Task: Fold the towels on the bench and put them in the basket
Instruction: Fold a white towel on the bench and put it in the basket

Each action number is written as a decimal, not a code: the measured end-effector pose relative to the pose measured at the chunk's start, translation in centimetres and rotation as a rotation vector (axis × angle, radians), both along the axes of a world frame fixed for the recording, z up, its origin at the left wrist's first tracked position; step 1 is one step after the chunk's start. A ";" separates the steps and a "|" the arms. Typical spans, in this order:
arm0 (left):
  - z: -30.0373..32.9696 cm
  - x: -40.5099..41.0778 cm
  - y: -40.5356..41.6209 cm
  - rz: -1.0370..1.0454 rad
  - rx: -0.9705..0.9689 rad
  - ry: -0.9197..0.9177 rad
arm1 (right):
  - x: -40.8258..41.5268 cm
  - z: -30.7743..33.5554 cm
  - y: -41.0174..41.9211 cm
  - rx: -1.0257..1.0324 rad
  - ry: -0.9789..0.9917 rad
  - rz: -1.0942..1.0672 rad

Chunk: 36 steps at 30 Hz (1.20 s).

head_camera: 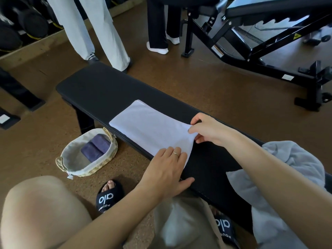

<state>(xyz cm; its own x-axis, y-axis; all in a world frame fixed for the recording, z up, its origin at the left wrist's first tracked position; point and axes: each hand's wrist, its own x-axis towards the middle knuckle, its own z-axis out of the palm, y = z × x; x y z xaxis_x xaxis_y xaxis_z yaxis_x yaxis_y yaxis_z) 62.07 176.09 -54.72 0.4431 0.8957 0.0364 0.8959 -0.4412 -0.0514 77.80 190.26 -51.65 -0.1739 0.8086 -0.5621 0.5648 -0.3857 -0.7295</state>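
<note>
White cloth is the matter in hand: a white towel (147, 128) lies flat on the black padded surface (100, 90), its long axis running from about ten o'clock down to four o'clock, along the length of the bench. The right hand (206, 130) sits at the four o'clock end and pinches that near corner, thumb and fingers (193, 130) curled onto the cloth so the edge lifts slightly off the padding. The left hand (167, 169) lies with straight fingers pressing the near long edge of the towel, at about seven o'clock from the right hand, its thumb stretched along the surface edge; it holds nothing, only pins the cloth. The far end of the towel lies at ten o'clock from both hands, well apart from them, so the likely fold carries the pinched end away along the long axis toward that far end, and the right hand is the one placed to do it. A crumpled grey towel (291, 173) waits on the surface at the near right, partly under the right forearm. The basket (86, 168) stands on the floor at about eight o'clock from the white towel, just beside the bench, with two folded purple towels (97, 147) already inside.
</note>
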 end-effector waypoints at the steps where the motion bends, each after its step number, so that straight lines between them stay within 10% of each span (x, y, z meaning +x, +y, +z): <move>1: 0.2 0.2 0.2 0.023 0.001 0.005 | 0.0 0.1 0.1 -0.020 0.049 -0.003; 27: 0.7 -2.2 0.7 0.042 0.073 -0.034 | 1.0 1.8 3.1 -0.137 0.142 0.285; 36: 1.3 -4.4 0.8 0.190 -0.191 -0.494 | 1.1 0.5 3.4 0.137 0.072 0.564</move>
<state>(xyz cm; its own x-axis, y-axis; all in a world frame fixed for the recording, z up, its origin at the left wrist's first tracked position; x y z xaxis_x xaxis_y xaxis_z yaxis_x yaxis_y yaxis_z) 57.63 176.88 -53.45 0.2450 0.9691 0.0279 0.8578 -0.2301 0.4597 78.85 193.63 -51.15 -0.6325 0.6444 -0.4298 0.6024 0.0605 -0.7959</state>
